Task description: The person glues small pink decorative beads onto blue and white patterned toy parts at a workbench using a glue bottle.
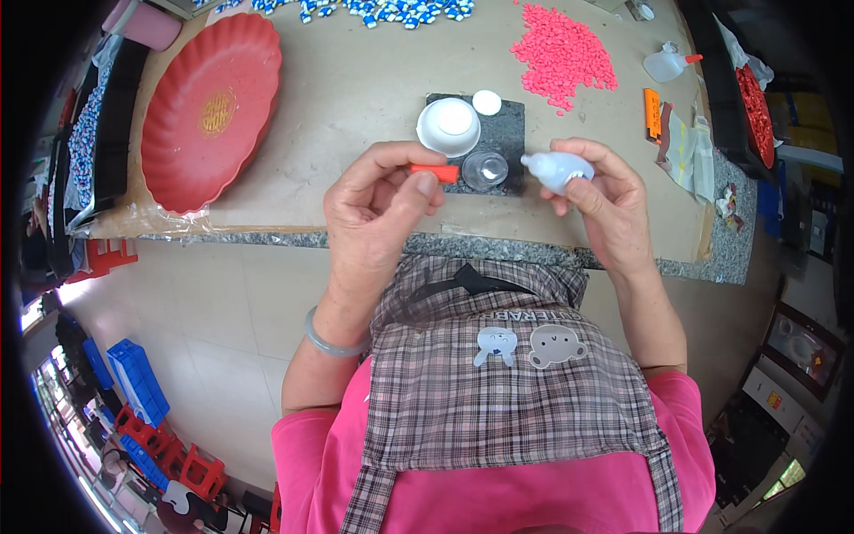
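Between thumb and fingers, my left hand (378, 191) pinches a small red cap (436, 173). My right hand (605, 191) grips a small translucent squeeze bottle (556, 169), its bare nozzle pointing left toward the cap, with a gap between the two. Beneath and between my hands lies a dark stone slab (509, 120). On it stand a white round dish (427, 133) with a white disc (456, 116) in it, and a small clear dome-shaped cup (485, 169). Another white disc (487, 102) sits at the slab's far edge.
A large red scalloped tray (245, 80) stands at the left. Pink pieces (565, 58) are heaped at the far right, with blue-and-white pieces (391, 11) along the far edge. Another squeeze bottle (667, 64) with a red tip and an orange box (652, 114) lie to the right.
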The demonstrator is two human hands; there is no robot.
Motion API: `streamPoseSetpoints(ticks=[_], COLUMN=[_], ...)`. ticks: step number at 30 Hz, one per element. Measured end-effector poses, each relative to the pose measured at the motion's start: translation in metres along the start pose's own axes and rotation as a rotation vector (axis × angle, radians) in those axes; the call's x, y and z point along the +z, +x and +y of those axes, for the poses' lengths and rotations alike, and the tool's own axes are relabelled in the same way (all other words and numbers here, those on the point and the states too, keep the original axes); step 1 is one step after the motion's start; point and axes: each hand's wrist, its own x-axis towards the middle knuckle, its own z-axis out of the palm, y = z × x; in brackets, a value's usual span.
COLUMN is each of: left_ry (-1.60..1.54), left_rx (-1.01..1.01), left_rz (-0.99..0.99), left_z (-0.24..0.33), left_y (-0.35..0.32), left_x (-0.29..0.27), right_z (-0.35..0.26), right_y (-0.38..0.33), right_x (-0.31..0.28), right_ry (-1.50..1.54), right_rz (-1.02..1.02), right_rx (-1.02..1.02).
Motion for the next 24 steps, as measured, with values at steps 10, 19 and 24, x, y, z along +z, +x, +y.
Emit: streamPoseSetpoints(ticks=[10,19,24], left_ry=[-0.011,0.178,0.293], left_rx=[-0.044,0.07,0.104], left_rz=[-0.108,-0.159,-0.145], left_z=[0.002,0.002,0.005], left_y=[-0.002,-0.002,0.0], left_x=[0.021,0.023,0.027], right_z=[0.008,0.01,0.012], right_y=[-0.012,-0.014,-0.013], right_x=[0.006,0.006,0.006], right_ry=[0.079,0.015,-0.089], right_rz=[-0.053,-0.053,-0.054], right_rx=[-0.084,-0.142,-0.194])
